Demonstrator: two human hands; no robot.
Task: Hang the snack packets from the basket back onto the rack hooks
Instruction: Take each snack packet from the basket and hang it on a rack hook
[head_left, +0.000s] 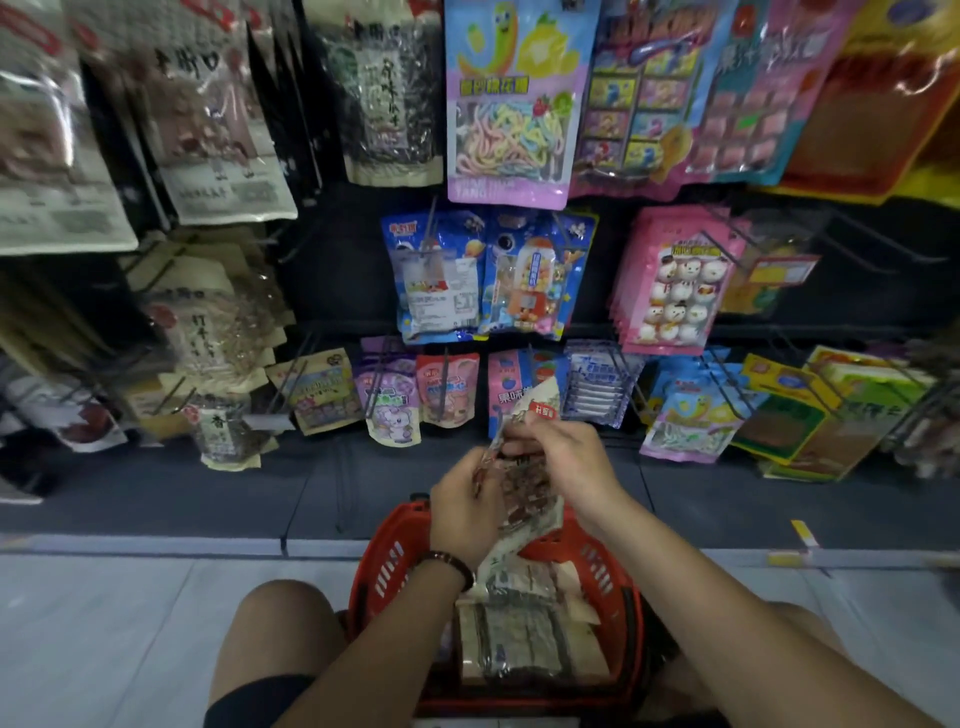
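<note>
- Our left hand (467, 512) pinches the left edge of a clear snack packet (530, 493), fingers curled round it.
- Our right hand (566, 462) grips its upper part.
- The packet hangs above the red basket (384, 561), in front of the rack's lowest hooks (445, 387).
- More packets (519, 639) lie inside the basket.

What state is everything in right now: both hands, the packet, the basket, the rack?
Left hand: gripping the packet's lower edge.
Right hand: gripping the packet near its top.
Packet: held up over the basket, not on a hook.
Basket: upright between the knees.
Spare packets: lying inside the basket.
Pink packets: hanging on a rack hook.
</note>
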